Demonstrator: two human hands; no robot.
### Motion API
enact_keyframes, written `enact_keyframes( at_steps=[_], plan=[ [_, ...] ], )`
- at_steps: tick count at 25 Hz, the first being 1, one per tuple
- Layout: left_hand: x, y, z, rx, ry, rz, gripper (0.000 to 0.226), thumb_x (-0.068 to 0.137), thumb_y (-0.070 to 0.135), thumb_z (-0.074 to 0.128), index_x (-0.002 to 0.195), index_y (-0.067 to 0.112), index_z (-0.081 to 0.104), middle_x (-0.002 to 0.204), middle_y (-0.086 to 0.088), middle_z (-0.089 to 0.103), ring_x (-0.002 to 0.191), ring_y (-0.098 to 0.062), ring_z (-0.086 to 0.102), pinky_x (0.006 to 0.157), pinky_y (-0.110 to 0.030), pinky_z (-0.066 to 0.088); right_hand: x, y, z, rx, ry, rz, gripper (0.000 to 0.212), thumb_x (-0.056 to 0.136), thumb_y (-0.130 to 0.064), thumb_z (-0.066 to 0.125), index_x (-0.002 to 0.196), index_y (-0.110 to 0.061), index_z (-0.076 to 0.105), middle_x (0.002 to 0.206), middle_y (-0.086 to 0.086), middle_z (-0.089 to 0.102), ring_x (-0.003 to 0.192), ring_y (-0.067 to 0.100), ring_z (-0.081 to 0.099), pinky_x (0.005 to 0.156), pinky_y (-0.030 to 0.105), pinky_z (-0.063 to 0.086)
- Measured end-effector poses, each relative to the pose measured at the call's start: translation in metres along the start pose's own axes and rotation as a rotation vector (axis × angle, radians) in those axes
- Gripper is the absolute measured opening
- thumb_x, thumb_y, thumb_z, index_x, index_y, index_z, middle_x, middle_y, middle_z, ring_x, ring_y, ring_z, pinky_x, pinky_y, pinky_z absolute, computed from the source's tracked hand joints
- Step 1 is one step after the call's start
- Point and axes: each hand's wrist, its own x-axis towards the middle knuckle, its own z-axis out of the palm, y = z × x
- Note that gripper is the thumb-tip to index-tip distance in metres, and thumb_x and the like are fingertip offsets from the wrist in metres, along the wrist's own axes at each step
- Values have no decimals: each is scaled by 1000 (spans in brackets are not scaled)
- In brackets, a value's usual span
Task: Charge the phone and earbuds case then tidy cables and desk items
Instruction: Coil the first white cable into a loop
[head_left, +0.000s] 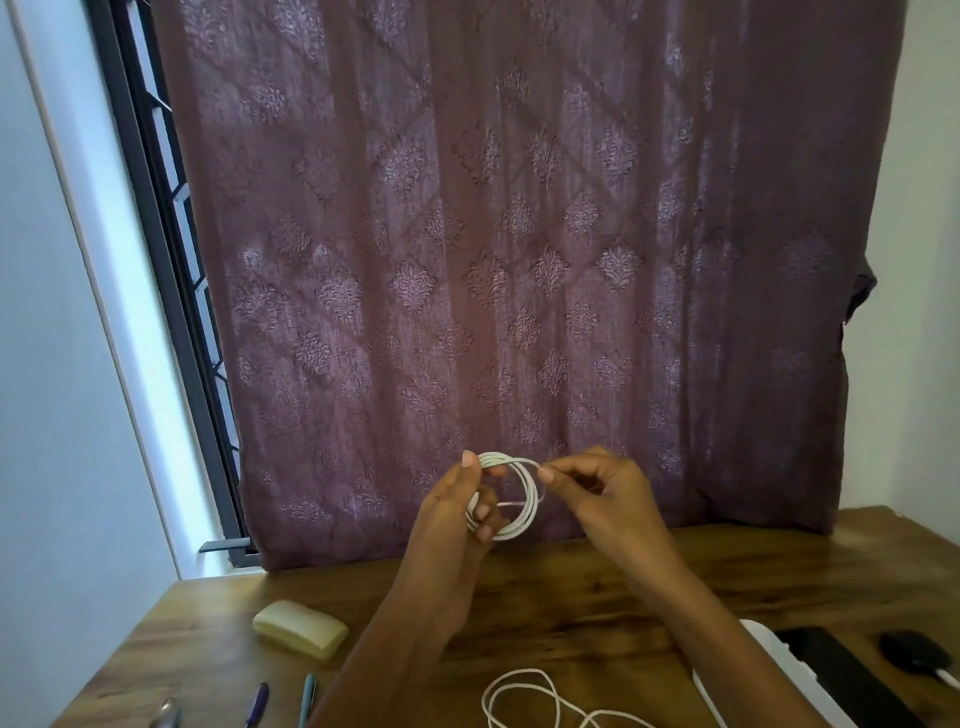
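Loose cable (524, 699) lies in slack loops on the desk (571, 587) at the bottom edge, between the forearms, not yet coiled; it probably runs on from the coil above, but the link is out of view. Both hands are raised above the desk in front of the curtain (467, 234). Left hand (457, 512) clamps the coil (522, 499): thumb over the top of the ring, fingers curled through its left side, so the turns stay stacked and can't spring open. Right hand (597, 488) pinches a single strand at the coil's upper right between thumb and forefinger, other fingers curled in; looks like it's feeding or wrapping the next turn onto the ring. So the coil sits between the hands, inside the left grip, touching the right fingertips. Step in hand: tidying cables, about midway on this one given the slack below. Desk items: soap-like pale block (300, 630) at left, two pens (283, 701) at bottom left, a white strip (769, 670) at right next to a dark flat thing (831, 670), likely the phone, and a dark small case (917, 656) with a white lead, too cropped to confirm.
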Motion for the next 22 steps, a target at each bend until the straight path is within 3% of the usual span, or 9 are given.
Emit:
enact_keyframes(
  at_steps=[2,4,7,9,12,15,18,20,22],
  plan=[
    [1,-2,-1,-16,18,7,32,95,33,39,76,13,55,49,4,35,41,-5,30,56,-23,32,-9,-3,10,228,-83,140,20,87,-10,58,73,-17,71,55,-7,65,57,9,58,57,17,51],
    [1,-2,0,3,46,34,30,96,33,37,81,13,55,50,5,34,43,-5,29,58,-25,31,-18,-11,15,429,-121,229,25,91,-11,52,76,-11,72,62,-2,71,63,12,66,64,21,57],
    [-1,-3,2,34,72,88,32,97,31,33,79,14,52,53,4,33,45,-5,32,54,-20,35,-28,-18,19,515,-104,186,15,85,-11,61,78,-15,73,72,1,74,73,11,70,68,20,56],
    [-2,-8,2,47,62,91,34,97,32,34,77,14,55,54,3,39,47,-6,39,58,-23,40,-31,-16,21,475,-57,152,19,78,-1,67,84,-18,70,68,-4,74,69,6,69,61,13,52],
    [0,-14,-4,189,70,72,32,96,31,38,84,12,61,67,-1,59,64,-12,58,73,-31,49,-25,-7,21,367,71,174,18,77,2,68,89,-11,70,71,-1,73,67,8,70,59,14,52],
    [4,-11,-12,580,122,242,12,93,21,49,102,18,56,88,5,63,80,-11,60,72,-14,48,-17,-1,14,105,123,102,16,79,-3,68,93,-9,72,71,-9,70,63,-1,66,59,12,52],
    [7,-1,-15,864,67,422,41,88,8,55,126,17,45,103,8,57,82,-2,56,68,-5,44,-16,-5,9,-131,79,-9,16,81,-6,66,95,-12,73,66,-19,64,58,-11,60,53,4,45],
    [8,2,-12,965,8,469,52,87,9,56,135,18,38,116,10,50,98,-1,52,81,-7,43,-15,-7,8,-245,53,-64,16,82,-7,65,94,-13,73,64,-17,63,60,-12,59,52,2,42],
    [9,3,-10,997,-50,499,55,88,14,57,138,20,35,122,12,44,114,-3,44,95,-19,40,-14,-8,10,-338,10,-100,16,83,-9,63,94,-15,73,70,-7,68,63,-1,61,55,7,44]
  ],
)
